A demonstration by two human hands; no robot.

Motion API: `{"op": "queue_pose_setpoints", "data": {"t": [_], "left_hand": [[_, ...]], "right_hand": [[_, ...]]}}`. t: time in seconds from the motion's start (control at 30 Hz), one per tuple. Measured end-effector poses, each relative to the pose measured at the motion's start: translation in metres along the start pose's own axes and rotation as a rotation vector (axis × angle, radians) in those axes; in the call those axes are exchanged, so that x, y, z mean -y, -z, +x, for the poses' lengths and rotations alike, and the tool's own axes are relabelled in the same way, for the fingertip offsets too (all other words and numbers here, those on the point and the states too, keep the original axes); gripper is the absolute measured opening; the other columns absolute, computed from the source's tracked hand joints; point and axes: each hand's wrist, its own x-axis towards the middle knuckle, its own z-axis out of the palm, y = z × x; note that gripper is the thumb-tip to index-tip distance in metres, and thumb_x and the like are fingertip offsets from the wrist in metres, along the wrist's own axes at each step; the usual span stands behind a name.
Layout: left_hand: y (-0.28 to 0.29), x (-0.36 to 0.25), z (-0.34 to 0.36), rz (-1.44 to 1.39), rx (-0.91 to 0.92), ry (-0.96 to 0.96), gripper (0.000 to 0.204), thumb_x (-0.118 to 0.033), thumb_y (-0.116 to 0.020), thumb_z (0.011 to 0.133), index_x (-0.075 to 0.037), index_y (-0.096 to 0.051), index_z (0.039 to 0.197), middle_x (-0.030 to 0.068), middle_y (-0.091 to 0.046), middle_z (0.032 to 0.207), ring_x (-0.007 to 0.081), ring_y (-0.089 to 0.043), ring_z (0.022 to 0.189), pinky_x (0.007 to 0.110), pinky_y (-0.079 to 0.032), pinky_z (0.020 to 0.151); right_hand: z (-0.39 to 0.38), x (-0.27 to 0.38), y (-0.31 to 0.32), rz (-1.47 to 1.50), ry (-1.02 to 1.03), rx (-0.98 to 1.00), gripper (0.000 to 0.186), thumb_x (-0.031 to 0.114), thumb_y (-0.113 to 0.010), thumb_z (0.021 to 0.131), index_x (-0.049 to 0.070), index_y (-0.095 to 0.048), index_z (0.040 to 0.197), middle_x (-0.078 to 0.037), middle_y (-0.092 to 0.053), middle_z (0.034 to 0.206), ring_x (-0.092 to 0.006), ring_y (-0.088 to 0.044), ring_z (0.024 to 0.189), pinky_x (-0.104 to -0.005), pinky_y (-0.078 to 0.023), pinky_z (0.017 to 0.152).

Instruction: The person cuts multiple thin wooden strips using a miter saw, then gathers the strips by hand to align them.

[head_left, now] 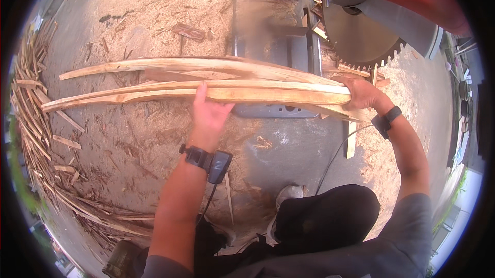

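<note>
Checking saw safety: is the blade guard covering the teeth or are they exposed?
Exposed, at least in part: bare teeth show along the lower edge of the saw blade, just above the right hand on the wood strips.

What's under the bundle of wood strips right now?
Under the wood strips shows the grey saw base, then sawdust-covered ground to the left. The left hand supports them from below; the right hand grips their end beside the saw blade. The base's middle is covered.

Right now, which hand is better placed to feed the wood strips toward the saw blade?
Right, probably. The right hand grips the bundle of wood strips at the end just below the saw blade. The left hand only rests open against the bundle's middle, steadying it farther from the blade.
</note>
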Motion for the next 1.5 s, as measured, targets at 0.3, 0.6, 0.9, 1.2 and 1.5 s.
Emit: {"op": "queue_pose_setpoints", "data": {"t": [0.3,0.6,0.9,1.2,1.5], "left_hand": [[0.008,-0.015,-0.005,0.411,-0.275,0.258,0.088,-0.078,-0.049,0.082,-0.008,-0.044,0.135,0.0172,-0.058,0.116,0.0304,-0.058,0.099,0.049,-0.048,0.089],[-0.051,-0.062,-0.048,2.104,0.158,-0.059,0.044,-0.046,-0.077,0.078,-0.008,-0.054,0.077,0.0083,-0.063,0.078,0.0236,-0.060,0.074,0.042,-0.050,0.062],[-0.062,-0.048,-0.014,2.789,0.400,-0.821,0.087,-0.016,-0.075,0.066,-0.021,-0.039,0.145,0.0194,-0.038,0.146,0.0406,-0.038,0.132,0.062,-0.024,0.110],[-0.041,-0.044,0.011,2.462,0.630,-0.898,0.076,-0.012,-0.070,0.063,-0.010,-0.049,0.136,0.0182,-0.047,0.131,0.0388,-0.047,0.118,0.054,-0.031,0.106],[-0.053,-0.027,0.090,2.272,0.707,-0.947,0.080,-0.023,-0.079,0.061,-0.012,-0.051,0.134,0.0142,-0.052,0.116,0.0326,-0.049,0.106,0.047,-0.036,0.095]], "right_hand": [[-0.042,0.024,-0.055,-0.390,-0.020,-0.467,0.114,0.039,-0.089,0.050,0.017,-0.033,0.147,-0.023,-0.040,0.142,-0.0414,-0.038,0.132,-0.0565,-0.029,0.110],[-0.022,-0.003,-0.098,-0.418,0.010,-0.814,0.084,0.029,-0.079,0.062,0.015,-0.046,0.138,-0.022,-0.045,0.134,-0.0402,-0.042,0.126,-0.0584,-0.032,0.103],[-0.022,0.003,-0.097,-0.402,-0.028,-0.789,0.080,0.025,-0.078,0.062,0.014,-0.048,0.135,-0.021,-0.047,0.131,-0.0383,-0.042,0.126,-0.0520,-0.033,0.101],[-0.022,-0.014,-0.110,-0.554,-0.061,-0.795,0.081,0.029,-0.081,0.059,0.013,-0.050,0.132,-0.020,-0.048,0.131,-0.0383,-0.043,0.126,-0.0530,-0.034,0.100],[0.016,-0.032,-0.037,-0.270,-0.160,-0.785,0.041,0.029,-0.056,0.084,0.019,-0.058,0.124,-0.009,-0.060,0.126,-0.0284,-0.052,0.121,-0.0526,-0.032,0.104]]}}
